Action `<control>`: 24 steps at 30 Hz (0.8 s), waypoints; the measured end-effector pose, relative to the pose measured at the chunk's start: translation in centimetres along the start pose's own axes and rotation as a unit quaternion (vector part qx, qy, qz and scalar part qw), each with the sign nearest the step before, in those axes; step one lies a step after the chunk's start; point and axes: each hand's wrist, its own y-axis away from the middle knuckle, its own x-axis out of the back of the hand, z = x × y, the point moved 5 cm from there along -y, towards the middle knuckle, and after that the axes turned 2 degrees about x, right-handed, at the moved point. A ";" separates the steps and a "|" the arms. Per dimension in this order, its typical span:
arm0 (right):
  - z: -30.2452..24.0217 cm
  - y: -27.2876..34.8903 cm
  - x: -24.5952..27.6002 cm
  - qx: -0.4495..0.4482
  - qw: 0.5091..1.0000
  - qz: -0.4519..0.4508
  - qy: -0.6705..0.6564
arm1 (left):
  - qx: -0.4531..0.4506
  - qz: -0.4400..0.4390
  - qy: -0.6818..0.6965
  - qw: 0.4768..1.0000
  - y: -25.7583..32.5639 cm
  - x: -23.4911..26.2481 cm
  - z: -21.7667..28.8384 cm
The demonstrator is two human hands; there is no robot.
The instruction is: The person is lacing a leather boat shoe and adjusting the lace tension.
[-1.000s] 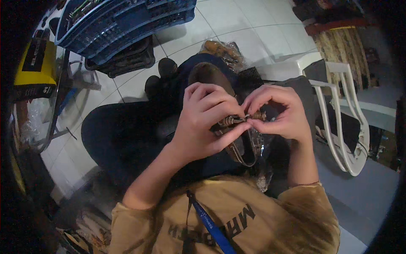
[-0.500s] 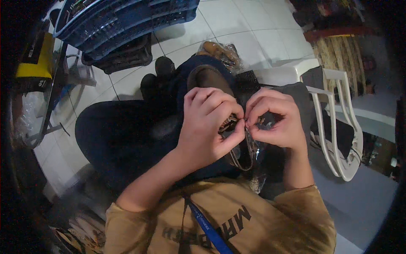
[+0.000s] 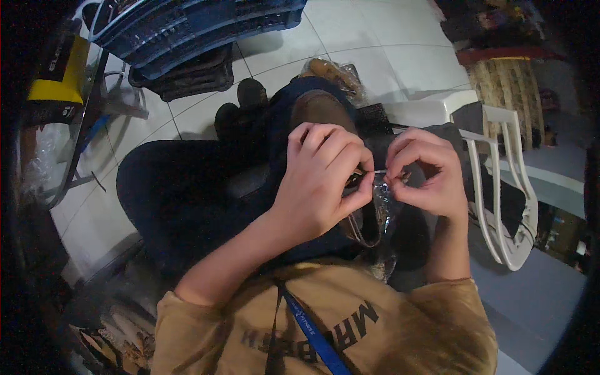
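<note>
My left hand (image 3: 328,169) is closed in a pinch, with the thumb and forefinger meeting at the end of a thin pale strand (image 3: 380,171). The strand runs across a small gap to my right hand (image 3: 431,172), which pinches its other end. Whether it is thread or wire I cannot tell. Below my left fingers hangs a narrow brown strap (image 3: 367,242) bent into a loop; its upper part is hidden behind that hand. Crumpled clear plastic (image 3: 385,209) lies beneath both hands, over my lap. Beyond my left knuckles is a brown, rounded, leather-looking thing (image 3: 322,107).
A blue plastic crate (image 3: 206,34) stands at the far left, above a black crate (image 3: 187,78). At the right is a white plastic chair (image 3: 509,187). A plastic-wrapped brown item (image 3: 337,78) lies on the tiled floor (image 3: 400,62). A yellow and black package (image 3: 59,75) is at the left.
My hands have drawn apart from nearly touching fingertips, and the pale strand now shows between them. Both hands and the whole scene sit slightly further right in the picture.
</note>
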 end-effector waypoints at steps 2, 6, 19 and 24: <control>0.4 0.3 0.5 0.010 1.000 -0.013 0.005 | 0.002 -0.006 -0.004 1.000 -0.1 0.0 0.2; 1.6 0.9 0.2 -0.028 0.994 0.055 -0.086 | 0.010 -0.038 0.007 0.999 -0.2 0.5 -0.3; 5.5 7.9 -5.9 -0.175 0.979 -0.028 -0.106 | -0.105 -0.152 0.049 0.982 -1.5 3.0 -1.6; 4.4 6.7 -4.9 -0.088 0.995 0.031 -0.025 | -0.038 -0.159 0.091 0.982 -1.7 5.0 -3.0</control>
